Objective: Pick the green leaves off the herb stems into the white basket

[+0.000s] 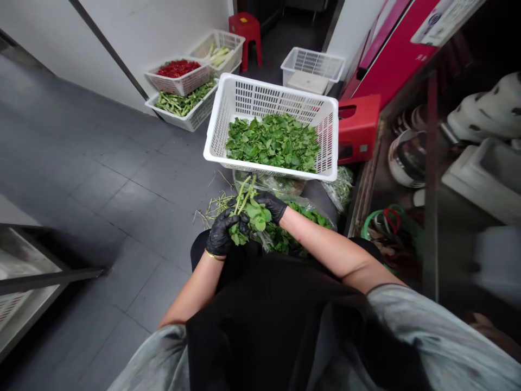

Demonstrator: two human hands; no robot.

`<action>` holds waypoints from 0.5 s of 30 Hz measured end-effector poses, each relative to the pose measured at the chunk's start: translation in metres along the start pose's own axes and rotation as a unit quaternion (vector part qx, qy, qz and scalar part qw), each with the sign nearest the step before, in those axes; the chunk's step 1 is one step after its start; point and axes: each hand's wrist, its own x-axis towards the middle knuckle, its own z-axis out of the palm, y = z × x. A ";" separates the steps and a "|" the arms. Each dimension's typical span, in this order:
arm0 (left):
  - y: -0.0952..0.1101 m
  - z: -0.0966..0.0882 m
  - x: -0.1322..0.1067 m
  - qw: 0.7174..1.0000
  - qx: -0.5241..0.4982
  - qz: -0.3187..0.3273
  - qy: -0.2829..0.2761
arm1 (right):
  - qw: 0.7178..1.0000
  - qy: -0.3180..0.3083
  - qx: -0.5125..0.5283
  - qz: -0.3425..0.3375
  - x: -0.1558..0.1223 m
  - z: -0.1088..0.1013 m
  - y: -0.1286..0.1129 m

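My left hand (pixel 222 232) wears a black glove and is closed round a sprig of leafy greens (pixel 253 213), its pale stems pointing up. My right hand (pixel 272 205), also in a black glove, pinches the same sprig from the right side. Both hands hover over my lap above a clear bag of more greens (pixel 303 214). Just beyond them stands a large white plastic basket (pixel 330 142) half full of picked green leaves (pixel 273 141).
Discarded stems (pixel 215 205) lie on the grey tiled floor to the left. Against the far wall sit white baskets of red chillies (pixel 178 68), green beans (pixel 181 103) and pale stalks (pixel 217 54). An empty basket (pixel 311 68), red stools (pixel 358 127) and a shelf with pots (pixel 407 157) stand right.
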 end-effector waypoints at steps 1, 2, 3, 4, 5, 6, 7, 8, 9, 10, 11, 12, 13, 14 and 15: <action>0.000 0.002 -0.003 1.000 -0.011 -0.010 -0.003 | 1.000 -0.025 -0.010 0.009 -0.004 0.001 -0.001; -0.002 0.004 -0.005 1.000 -0.017 -0.022 -0.003 | 0.999 -0.038 -0.031 0.015 -0.007 0.002 -0.003; -0.003 0.006 -0.007 0.999 -0.017 -0.033 -0.004 | 0.997 -0.034 -0.062 0.016 -0.010 0.004 -0.005; -0.006 0.008 -0.009 0.999 -0.008 -0.039 -0.007 | 0.995 -0.017 -0.101 0.013 -0.012 0.006 -0.008; -0.009 0.009 -0.010 0.999 0.009 -0.037 -0.010 | 0.989 0.008 -0.147 0.006 -0.013 0.008 -0.011; -0.012 0.010 -0.010 0.999 0.036 -0.027 -0.013 | 0.980 0.034 -0.198 -0.010 -0.014 0.009 -0.015; -0.015 0.011 -0.010 0.998 0.068 -0.009 -0.010 | 0.966 0.053 -0.250 -0.031 -0.015 0.011 -0.018; -0.017 0.011 -0.009 0.995 0.101 0.017 0.001 | 0.951 0.062 -0.298 -0.055 -0.016 0.012 -0.020; -0.019 0.012 -0.008 0.990 0.130 0.047 0.018 | 0.935 0.061 -0.340 -0.079 -0.016 0.012 -0.022; -0.020 0.012 -0.007 0.985 0.149 0.074 0.036 | 0.921 0.057 -0.372 -0.099 -0.017 0.012 -0.022; -0.020 0.012 -0.006 0.983 0.154 0.090 0.050 | 0.912 0.052 -0.391 -0.115 -0.017 0.011 -0.022; -0.020 0.012 -0.005 0.983 0.146 0.091 0.056 | 0.908 0.049 -0.397 -0.124 -0.018 0.009 -0.021; -0.019 0.012 -0.004 0.987 0.129 0.077 0.054 | 0.909 0.048 -0.393 -0.128 -0.018 0.006 -0.019; -0.017 0.012 -0.004 0.992 0.106 0.053 0.046 | 0.913 0.048 -0.384 -0.129 -0.018 0.003 -0.016; -0.016 0.012 -0.004 0.995 0.084 0.026 0.040 | 0.918 0.050 -0.373 -0.128 -0.019 0.000 -0.014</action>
